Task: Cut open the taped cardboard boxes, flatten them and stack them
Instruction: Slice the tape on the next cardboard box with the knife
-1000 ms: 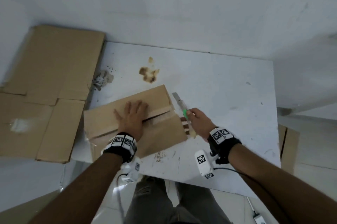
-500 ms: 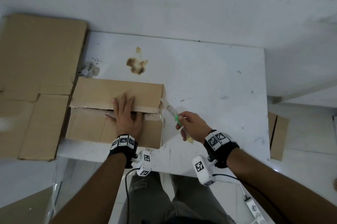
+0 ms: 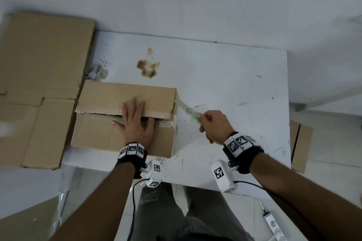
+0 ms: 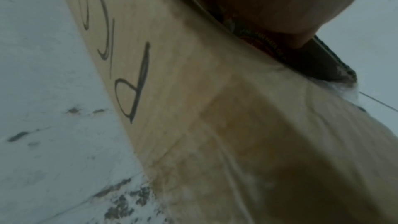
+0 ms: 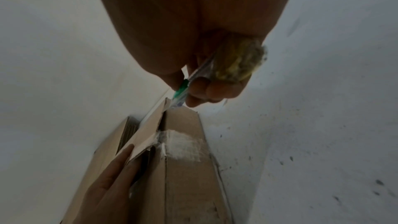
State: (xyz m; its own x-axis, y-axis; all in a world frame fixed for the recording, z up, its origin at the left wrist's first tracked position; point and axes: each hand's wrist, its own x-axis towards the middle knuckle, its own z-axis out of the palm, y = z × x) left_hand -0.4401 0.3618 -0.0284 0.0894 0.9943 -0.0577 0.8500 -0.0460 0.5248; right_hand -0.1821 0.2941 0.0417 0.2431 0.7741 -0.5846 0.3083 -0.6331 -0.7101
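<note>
A brown cardboard box stands on the white table, its top flaps parted along a taped seam. My left hand lies flat on top of it, fingers straight, pressing over the seam. My right hand grips a utility knife with a green slider. The blade tip touches the box's upper right corner. In the right wrist view the utility knife meets the cardboard box at its top edge, above a patch of clear tape. Handwriting marks the cardboard box side in the left wrist view.
Flattened cardboard sheets lie on a surface left of the table. More folded cardboard leans by the table's right side. A brown stain marks the tabletop behind the box. A power strip lies on the floor near my legs.
The box has turned from skewed to square with the table edge. My right hand has brought the knife down until its blade touches the box's right corner. My left hand stays pressed on top.
</note>
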